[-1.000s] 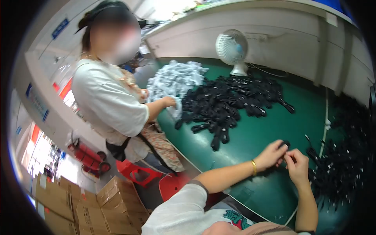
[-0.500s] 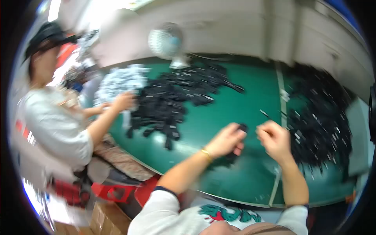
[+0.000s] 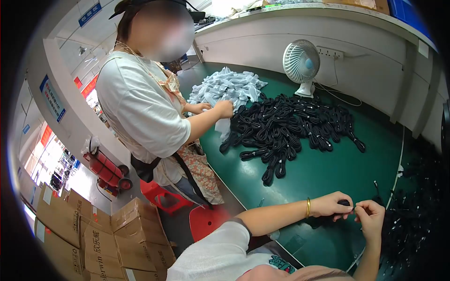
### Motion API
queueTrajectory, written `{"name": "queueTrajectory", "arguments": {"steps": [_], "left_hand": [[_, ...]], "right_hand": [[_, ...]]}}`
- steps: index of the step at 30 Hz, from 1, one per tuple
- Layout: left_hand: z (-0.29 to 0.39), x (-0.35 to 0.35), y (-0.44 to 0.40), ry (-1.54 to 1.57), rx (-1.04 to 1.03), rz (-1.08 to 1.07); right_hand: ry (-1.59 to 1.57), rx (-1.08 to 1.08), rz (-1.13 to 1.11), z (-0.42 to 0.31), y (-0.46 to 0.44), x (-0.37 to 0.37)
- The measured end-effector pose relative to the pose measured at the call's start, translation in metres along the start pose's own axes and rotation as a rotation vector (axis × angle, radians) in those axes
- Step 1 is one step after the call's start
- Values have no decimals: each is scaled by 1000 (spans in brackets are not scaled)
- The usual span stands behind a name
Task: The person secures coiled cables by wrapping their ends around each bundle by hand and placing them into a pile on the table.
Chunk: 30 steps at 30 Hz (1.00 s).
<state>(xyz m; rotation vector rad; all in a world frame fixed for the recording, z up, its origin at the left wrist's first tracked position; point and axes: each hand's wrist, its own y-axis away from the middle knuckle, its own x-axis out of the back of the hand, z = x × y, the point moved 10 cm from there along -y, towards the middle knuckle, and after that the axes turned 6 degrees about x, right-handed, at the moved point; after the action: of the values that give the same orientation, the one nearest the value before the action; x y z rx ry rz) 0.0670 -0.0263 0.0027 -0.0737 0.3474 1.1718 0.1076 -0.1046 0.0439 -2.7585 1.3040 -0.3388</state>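
Observation:
My left hand (image 3: 330,205), with a gold bangle at the wrist, is closed around a coiled black cable (image 3: 344,203), partly hidden by the fingers. Close beside it, my right hand (image 3: 370,218) pinches thumb and forefinger together at the coil's edge; what lies in that pinch is too small to make out. A thin black cable end with a bright tip (image 3: 376,185) shows just above the right hand. Left of my hands lies a heap of bundled black cables (image 3: 286,129). Loose black cables (image 3: 417,210) with shiny ends are piled to the right.
A co-worker (image 3: 140,98) stands at the left, hands at a pile of pale plastic bags (image 3: 227,86) on the green table (image 3: 323,168). A small fan (image 3: 301,63) stands by the wall. Red stools (image 3: 206,222), cardboard boxes (image 3: 101,234) and a red fire extinguisher (image 3: 105,168) are at the left.
The view has swung left, bringing the co-worker and boxes further in. My hands, apart before, now meet at the coil, which stays in the left hand.

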Motion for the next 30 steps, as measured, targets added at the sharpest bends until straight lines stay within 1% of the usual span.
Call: {"name": "queueTrajectory", "arguments": {"steps": [1, 3, 4, 6, 7, 11, 13, 14, 16, 17, 19, 20, 21, 22, 23, 24, 26, 27, 28, 29, 30], "left_hand": [[1, 1, 0, 0, 0, 2], [2, 5, 1, 96, -12, 44], [2, 6, 2, 95, -11, 48], [4, 5, 6, -7, -30, 63], [7, 5, 6, -64, -40, 68], [9, 6, 8, -190, -90, 119], [-2, 11, 5, 40, -56, 144], [-2, 11, 3, 64, -62, 139], [4, 17, 1, 106, -110, 217], [9, 23, -1, 130, -151, 278], [31, 40, 5, 267, -342, 386], [33, 46, 6, 421, -375, 377], [31, 47, 9, 656, -384, 325], [25, 46, 7, 720, -373, 251], [17, 46, 3, 782, -360, 172], [12, 43, -3, 768, -351, 100], [23, 33, 2, 655, -334, 85], [23, 29, 4, 577, -273, 97], [19, 27, 2, 507, -223, 102], [12, 24, 0, 439, -172, 107], [3, 22, -4, 406, -115, 126]], "right_hand": [[-2, 0, -2, -4, 0, 1], [-121, -81, -29, -10, 3, -3], [-104, -77, -51, -15, 4, -6], [18, 36, -84, -22, 4, -12], [51, 58, -78, -21, 5, -13], [44, 143, -72, -20, 3, -18], [25, 158, -36, -17, 0, -20], [-25, 127, -16, -12, -1, -19], [-73, 87, 79, -5, -4, -13], [-3, 179, 193, -14, -1, -9], [281, 309, 359, -53, 13, -7], [381, 302, 266, -47, 13, -11], [483, 325, 162, -52, 14, -25], [610, 522, 95, -66, 16, -42], [662, 513, 65, -59, 16, -50], [663, 520, 68, -54, 16, -52], [574, 559, 122, -52, 16, -46], [440, 412, 171, -43, 12, -34], [410, 423, 250, -38, 11, -23], [319, 306, 251, -24, 6, -14], [319, 303, 251, -21, 5, -12]]}}
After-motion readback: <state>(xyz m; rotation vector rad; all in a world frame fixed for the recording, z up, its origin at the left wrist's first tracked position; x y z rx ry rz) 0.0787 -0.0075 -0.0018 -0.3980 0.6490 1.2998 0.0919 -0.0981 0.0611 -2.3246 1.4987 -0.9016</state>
